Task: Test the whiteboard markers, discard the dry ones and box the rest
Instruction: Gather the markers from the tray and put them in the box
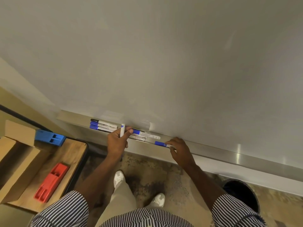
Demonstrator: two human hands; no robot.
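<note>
Two markers gripped, left hand (117, 141), right hand (179, 149), tray edge (213, 154)

We see dim, warm, yellowish light; the large white whiteboard surface (164, 54) reads grey-beige, darkest toward the upper right of the frame. Bright glare streaks sit on the brushed metal marker ledge (237, 153) at right. Wide-angle distortion bends straight edges near the borders, and the frame is soft throughout, with the speckled floor (147, 174) at lower centre smeared
</note>
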